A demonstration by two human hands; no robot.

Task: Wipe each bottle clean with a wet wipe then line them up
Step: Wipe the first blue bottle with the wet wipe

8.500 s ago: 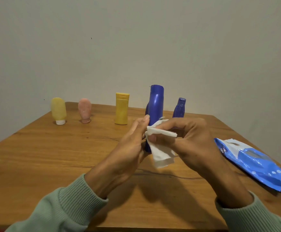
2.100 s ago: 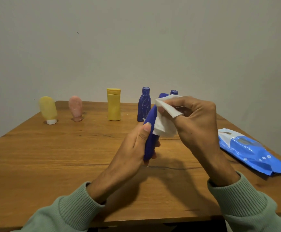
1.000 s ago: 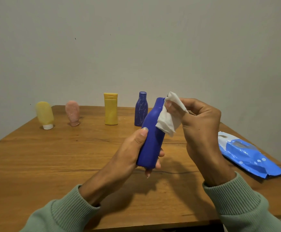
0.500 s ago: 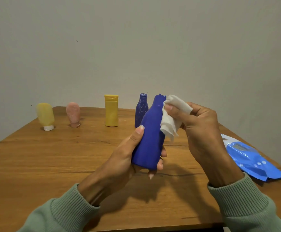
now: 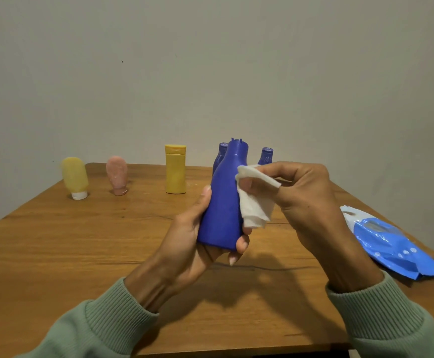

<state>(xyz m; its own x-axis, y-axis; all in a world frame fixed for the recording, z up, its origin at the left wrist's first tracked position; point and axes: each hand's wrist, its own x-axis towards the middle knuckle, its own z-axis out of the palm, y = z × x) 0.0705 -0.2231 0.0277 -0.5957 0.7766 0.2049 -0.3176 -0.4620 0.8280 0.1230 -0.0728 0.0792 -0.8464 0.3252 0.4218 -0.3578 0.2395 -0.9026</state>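
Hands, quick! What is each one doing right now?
Left hand: closed around the big blue bottle, holding it.
Right hand: pinching the white wipe against the bottle's side.

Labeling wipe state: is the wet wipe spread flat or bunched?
Bunched: wet wipe drapes folded over the right hand's fingers, against the blue bottle.

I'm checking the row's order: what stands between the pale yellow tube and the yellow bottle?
Only a pink tube, cap down, touching neither; the head view shows it.
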